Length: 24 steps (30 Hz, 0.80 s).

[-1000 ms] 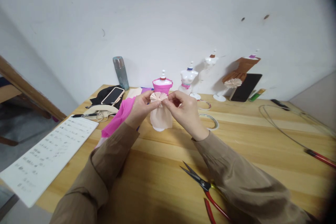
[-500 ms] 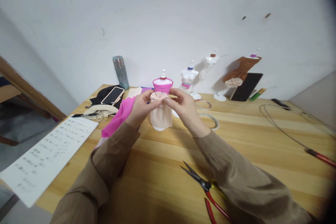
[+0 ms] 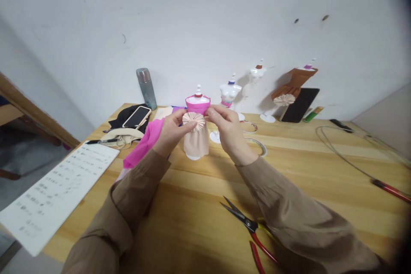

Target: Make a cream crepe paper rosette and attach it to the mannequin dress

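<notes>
A small dress form (image 3: 196, 135) stands on the wooden table (image 3: 305, 167), wearing a pink bodice and a pale beige skirt. At its waist sits a pleated beige paper rosette (image 3: 193, 120). My left hand (image 3: 171, 132) pinches the rosette from the left, thumb on its lower edge. My right hand (image 3: 226, 130) pinches at the right edge of the rosette and bodice, fingers curled together.
Pink fabric (image 3: 143, 145) lies left of the form, with a phone (image 3: 138, 116) on dark cloth and a bottle (image 3: 146, 87) behind. A printed sheet (image 3: 54, 192) hangs at the left edge. Red-handled scissors (image 3: 253, 233) lie near my right sleeve. Other mini mannequins (image 3: 229, 94), tape roll (image 3: 257, 145), cable (image 3: 353, 158).
The rosette has opened from a half fan into a fuller round and sits slightly lower. My right hand has shifted a little closer to the form.
</notes>
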{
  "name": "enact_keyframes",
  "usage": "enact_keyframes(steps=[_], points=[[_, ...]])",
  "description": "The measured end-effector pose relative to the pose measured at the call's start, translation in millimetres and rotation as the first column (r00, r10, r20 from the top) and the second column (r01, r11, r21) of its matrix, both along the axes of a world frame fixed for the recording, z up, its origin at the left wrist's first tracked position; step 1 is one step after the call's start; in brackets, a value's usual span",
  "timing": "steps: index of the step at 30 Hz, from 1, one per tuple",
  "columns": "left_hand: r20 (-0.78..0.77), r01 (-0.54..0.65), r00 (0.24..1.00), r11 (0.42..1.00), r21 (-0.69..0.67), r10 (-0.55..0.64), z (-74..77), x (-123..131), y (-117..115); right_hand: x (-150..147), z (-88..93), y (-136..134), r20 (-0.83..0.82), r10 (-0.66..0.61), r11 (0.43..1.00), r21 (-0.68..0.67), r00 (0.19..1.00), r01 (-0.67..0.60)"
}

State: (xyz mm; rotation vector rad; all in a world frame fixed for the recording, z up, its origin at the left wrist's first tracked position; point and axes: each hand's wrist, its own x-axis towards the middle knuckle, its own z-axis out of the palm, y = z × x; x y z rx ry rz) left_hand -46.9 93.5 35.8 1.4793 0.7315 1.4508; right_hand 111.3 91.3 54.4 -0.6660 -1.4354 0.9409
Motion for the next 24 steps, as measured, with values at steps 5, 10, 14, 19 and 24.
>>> enact_keyframes(steps=[5,10,14,19,24], points=[[0.016,0.003,1.0,1.0,-0.002,-0.003,0.3,0.9,0.8,0.2,0.8,-1.0,0.025,-0.021,1.0,0.004,0.999,0.02],[0.018,-0.024,1.0,1.0,0.001,0.024,0.3,2.7,0.5,-0.1,1.2,-1.2,0.036,-0.025,1.0,-0.004,0.999,0.025],[0.018,-0.031,0.999,0.999,0.008,0.03,0.6,3.3,0.1,-0.3,1.2,-1.0,0.041,-0.033,0.999,-0.004,0.999,0.034],[0.03,-0.041,0.999,0.999,0.0,0.041,0.3,4.1,0.7,0.2,-0.1,0.0,0.047,-0.023,1.0,0.01,0.999,0.022],[0.062,-0.031,0.998,0.999,-0.033,0.033,-1.0,6.2,0.1,1.9,-1.4,-0.2,0.022,-0.041,0.999,-0.008,0.999,0.041]])
